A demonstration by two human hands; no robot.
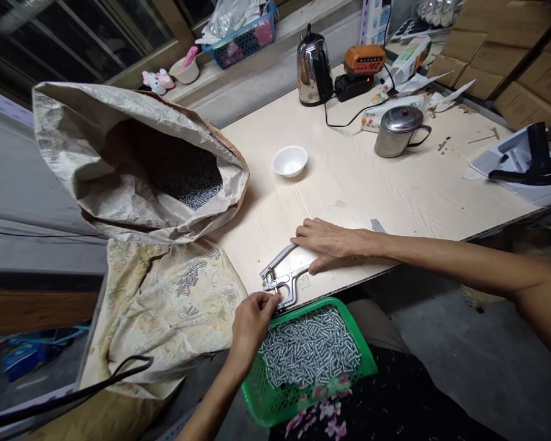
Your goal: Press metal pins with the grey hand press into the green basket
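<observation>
My right hand (328, 240) is wrapped around the handle ends of silver hand pliers (279, 260) with a coil spring between their arms. The pliers lie over the table's near edge, their head pointing left toward me. At that head, my left hand (252, 318) is closed with fingertips pinched together; whatever it holds is hidden. A bit of red shows beside those fingertips. Just below both hands, a green basket (370, 362) holds a mass of small silver metal pieces (310, 346), which look like little springs or ribbed pins.
A large woven sack (64, 131) of similar pieces lies open at left. Loose pieces (193, 275) rest on a cloth (147, 318) before it. A white bowl (289, 161), lidded metal mug (397, 131), kettle (313, 70) and battery charger (352, 87) stand farther back on the table.
</observation>
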